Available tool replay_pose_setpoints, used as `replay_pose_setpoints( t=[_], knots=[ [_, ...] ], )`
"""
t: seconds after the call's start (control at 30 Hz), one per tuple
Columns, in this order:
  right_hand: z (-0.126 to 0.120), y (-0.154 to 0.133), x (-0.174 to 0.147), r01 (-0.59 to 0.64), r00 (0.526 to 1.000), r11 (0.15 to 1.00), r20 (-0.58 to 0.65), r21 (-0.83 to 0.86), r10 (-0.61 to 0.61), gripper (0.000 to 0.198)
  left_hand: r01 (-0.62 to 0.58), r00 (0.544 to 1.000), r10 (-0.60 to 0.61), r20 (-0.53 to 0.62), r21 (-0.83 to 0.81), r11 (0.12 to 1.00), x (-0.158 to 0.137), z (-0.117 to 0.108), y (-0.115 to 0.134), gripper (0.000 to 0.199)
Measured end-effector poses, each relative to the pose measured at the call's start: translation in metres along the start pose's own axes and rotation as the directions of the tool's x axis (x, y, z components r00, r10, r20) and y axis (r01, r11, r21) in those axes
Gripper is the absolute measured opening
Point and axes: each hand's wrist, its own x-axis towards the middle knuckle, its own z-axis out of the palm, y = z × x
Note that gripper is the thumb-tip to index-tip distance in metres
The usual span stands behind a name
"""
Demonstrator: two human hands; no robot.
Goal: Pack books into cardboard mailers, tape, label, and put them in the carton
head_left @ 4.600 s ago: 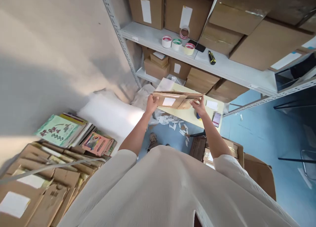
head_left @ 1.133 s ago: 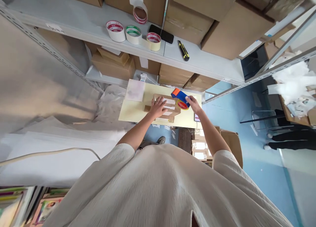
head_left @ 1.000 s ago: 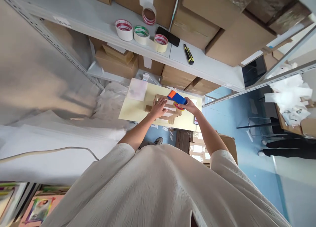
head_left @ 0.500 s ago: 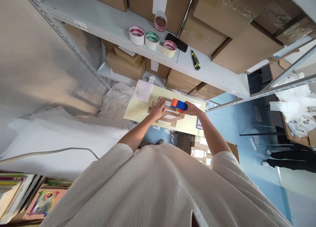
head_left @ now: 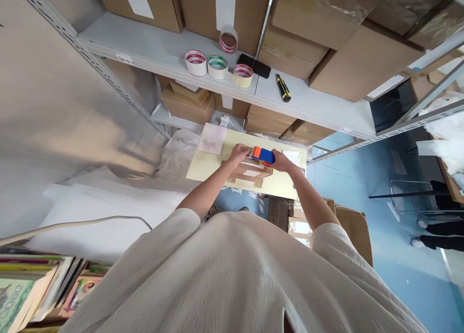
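The right hand (head_left: 281, 160) has its fingers closed around the blue tape dispenser (head_left: 267, 156). At the dispenser's nine o'clock, the left hand (head_left: 239, 152) has its fingers drawn together, near the orange front; if they pinch a tape end, one cannot tell. The cardboard box (head_left: 250, 168) lies on the yellow table (head_left: 203, 164), about seven o'clock from the dispenser. Probably best is a steady right wrist, left fingertips away from the front edge, and no sideways push on the box.
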Motion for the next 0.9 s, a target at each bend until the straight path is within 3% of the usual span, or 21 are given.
replay_pose_setpoints(
  t=[0.17,0.33,0.67,0.9],
  knots=[
    [-0.005,-0.007,-0.004,0.003,1.000,0.999,0.015,-0.038,-0.002,0.063,-0.042,0.995,0.038,-0.088,-0.041,0.998,0.001,0.006,0.001,0.040],
    [-0.015,-0.021,-0.003,0.044,0.998,0.989,0.039,-0.140,-0.039,0.063,-0.080,0.989,0.078,-0.129,-0.005,0.997,0.005,-0.002,-0.003,0.055],
    [-0.025,-0.032,0.005,0.027,0.991,0.954,0.133,-0.298,0.013,0.064,-0.028,0.965,0.006,-0.261,-0.081,0.996,0.014,-0.074,-0.031,0.055],
    [-0.018,-0.047,0.014,0.004,0.990,0.923,0.132,-0.386,0.050,0.060,-0.060,0.960,0.034,-0.277,-0.088,0.994,0.017,-0.080,-0.050,0.053]
  ],
)
